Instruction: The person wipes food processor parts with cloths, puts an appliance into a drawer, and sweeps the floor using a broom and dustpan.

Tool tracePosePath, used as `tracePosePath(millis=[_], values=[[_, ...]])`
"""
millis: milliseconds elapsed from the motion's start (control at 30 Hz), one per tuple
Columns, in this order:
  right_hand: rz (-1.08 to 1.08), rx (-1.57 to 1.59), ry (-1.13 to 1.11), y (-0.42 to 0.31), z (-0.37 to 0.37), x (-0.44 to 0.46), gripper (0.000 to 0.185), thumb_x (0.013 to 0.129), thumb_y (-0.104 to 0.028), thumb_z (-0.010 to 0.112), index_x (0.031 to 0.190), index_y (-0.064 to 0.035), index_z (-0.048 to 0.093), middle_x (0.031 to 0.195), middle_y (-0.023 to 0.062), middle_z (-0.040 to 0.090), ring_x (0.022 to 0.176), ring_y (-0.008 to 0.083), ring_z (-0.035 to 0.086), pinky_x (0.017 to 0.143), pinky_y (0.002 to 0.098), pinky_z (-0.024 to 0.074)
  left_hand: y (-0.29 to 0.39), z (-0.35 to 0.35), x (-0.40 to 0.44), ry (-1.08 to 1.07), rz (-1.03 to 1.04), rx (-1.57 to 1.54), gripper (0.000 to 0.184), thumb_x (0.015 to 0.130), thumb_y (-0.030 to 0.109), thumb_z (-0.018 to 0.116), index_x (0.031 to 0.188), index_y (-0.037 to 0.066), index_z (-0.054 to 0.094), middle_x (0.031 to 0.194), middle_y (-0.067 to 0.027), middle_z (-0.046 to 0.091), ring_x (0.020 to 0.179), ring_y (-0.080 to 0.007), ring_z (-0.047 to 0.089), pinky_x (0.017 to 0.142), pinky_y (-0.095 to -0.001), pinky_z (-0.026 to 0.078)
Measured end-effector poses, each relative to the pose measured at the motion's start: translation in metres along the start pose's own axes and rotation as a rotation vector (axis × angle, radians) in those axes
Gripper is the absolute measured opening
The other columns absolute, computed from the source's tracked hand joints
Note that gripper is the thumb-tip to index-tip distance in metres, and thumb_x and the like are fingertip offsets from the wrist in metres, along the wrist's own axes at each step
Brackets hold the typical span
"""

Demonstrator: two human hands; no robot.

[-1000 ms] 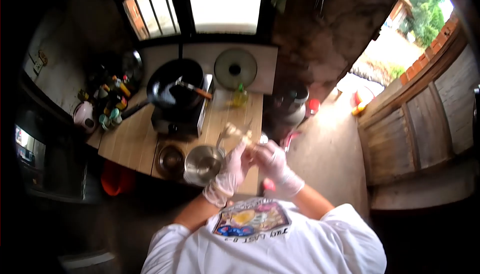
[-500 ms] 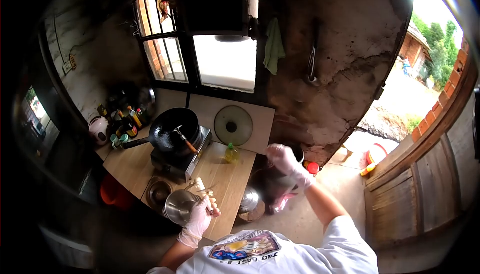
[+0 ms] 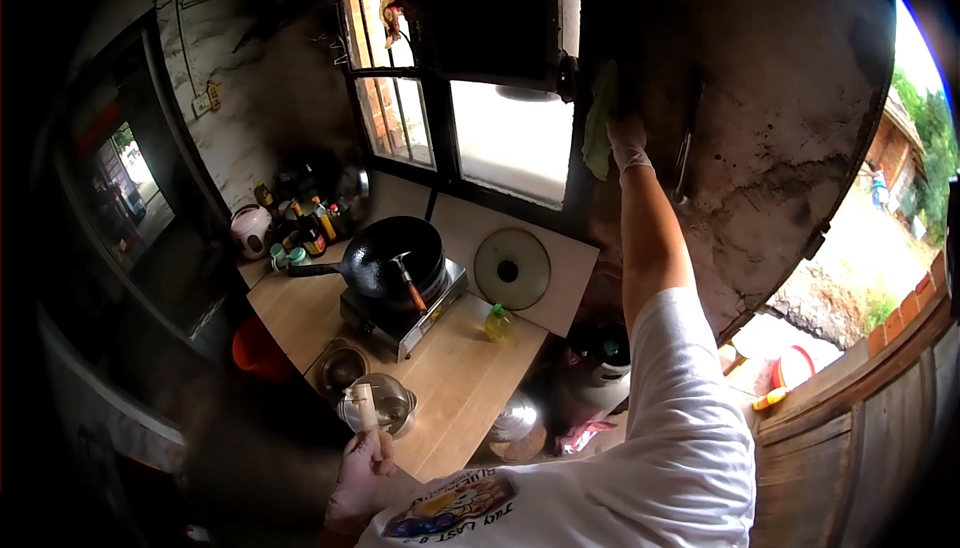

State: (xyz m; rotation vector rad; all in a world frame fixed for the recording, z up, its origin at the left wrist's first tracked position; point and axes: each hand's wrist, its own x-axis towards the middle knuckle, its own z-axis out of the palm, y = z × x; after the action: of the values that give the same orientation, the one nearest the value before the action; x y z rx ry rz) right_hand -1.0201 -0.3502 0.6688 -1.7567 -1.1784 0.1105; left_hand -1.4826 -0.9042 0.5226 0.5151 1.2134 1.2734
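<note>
My gloved left hand is closed around a pale, stick-like thing that stands up from the fist; its kind I cannot make out. Just behind it on the wooden counter is a shiny metal pot. My right arm stretches up to the wall, and the gloved right hand is beside a hanging green cloth. Its fingers are dark and blurred, so whether they grip the cloth is unclear. A black wok sits on a gas stove, with a wooden-handled utensil in it.
A glass lid leans at the back of the counter, near a yellow bottle with a green cap. Sauce bottles and a pink-white cooker crowd the left corner. A metal utensil hangs right of the cloth; a gas cylinder stands below.
My right hand has risen from beside the counter's right edge to the green cloth on the wall. My left hand, still holding the pale thing, has dropped lower in view, away from the pot.
</note>
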Motion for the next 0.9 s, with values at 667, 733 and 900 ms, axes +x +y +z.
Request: tracePosePath(millis=[667, 733, 900], values=[[0.220, 1.502, -0.808, -0.051, -0.148, -0.320, 0.044, 0.088, -0.035, 0.044, 0.111, 0.0009, 0.056, 0.107, 0.0125, 0.060, 0.099, 0.0245, 0.054, 0.092, 0.0352, 0.0409, 0.032, 0.060, 0.040, -0.354, 0.052, -0.118, 0.030, 0.092, 0.033, 0.048, 0.096, 0.003, 0.055, 0.058, 0.0022, 0.042, 0.041, -0.0064, 0.034, 0.040, -0.0215, 0.029], [0.150, 1.449, -0.774, -0.017, -0.134, -0.344, 0.044, 0.088, -0.034, 0.045, 0.113, 0.0007, 0.054, 0.109, 0.0128, 0.058, 0.102, 0.0237, 0.053, 0.093, 0.0354, 0.0400, 0.029, 0.068, 0.039, -0.388, -0.002, -0.118, 0.030, 0.092, 0.033, 0.048, 0.095, 0.004, 0.055, 0.057, 0.0032, 0.041, 0.041, -0.0059, 0.034, 0.040, -0.0212, 0.028], [0.030, 1.307, -0.590, -0.002, -0.139, -0.415, 0.047, 0.084, -0.027, 0.059, 0.120, 0.0009, 0.048, 0.114, 0.0116, 0.056, 0.102, 0.0206, 0.055, 0.091, 0.0330, 0.0428, 0.021, 0.088, 0.041, -0.429, -0.088, -0.025, 0.031, 0.093, 0.034, 0.047, 0.091, 0.005, 0.056, 0.054, 0.0059, 0.035, 0.040, -0.0050, 0.031, 0.039, -0.0207, 0.027]])
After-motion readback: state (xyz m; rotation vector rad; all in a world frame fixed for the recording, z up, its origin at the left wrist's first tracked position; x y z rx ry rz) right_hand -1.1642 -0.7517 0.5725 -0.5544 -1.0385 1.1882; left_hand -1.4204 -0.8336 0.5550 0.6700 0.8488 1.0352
